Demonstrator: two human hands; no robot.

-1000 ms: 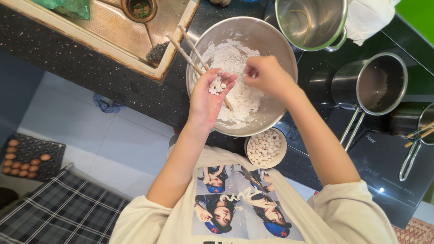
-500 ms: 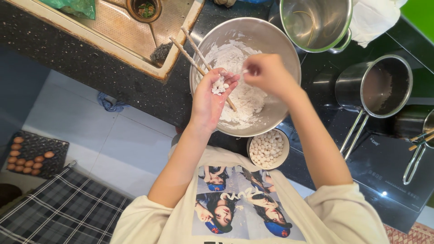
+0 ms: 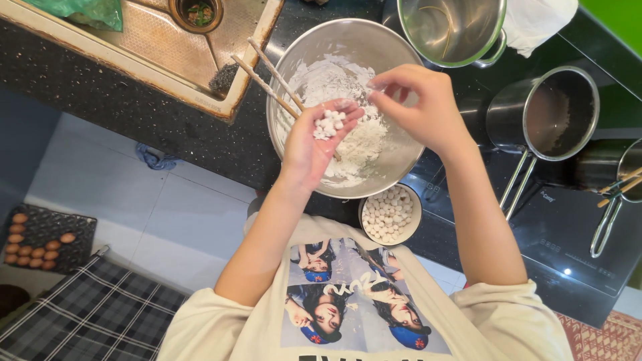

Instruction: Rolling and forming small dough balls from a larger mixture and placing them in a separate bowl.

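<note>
Person's standing at the dark speckled stone bench, w/ both hands working over the wide steel mixing bowl of white flour. Left hand is cupping, palm up, fingers half curled, cradling a small heap of white dough pellets right above the flour. Right hand is hovering just beside it, thumb & fingertips pressed together as if pinching a bit; can't tell what's between them, too small. Looks like the pellet-shaping step is going on, pieces getting picked or rolled one by one. The small round bowl of finished white balls is sitting just below the big bowl's rim, nearly full. Wooden chopsticks are leaning on the bowl's left edge. Next move prob. needs a light pinch & a steady cupped palm so nothing's spilling.
</note>
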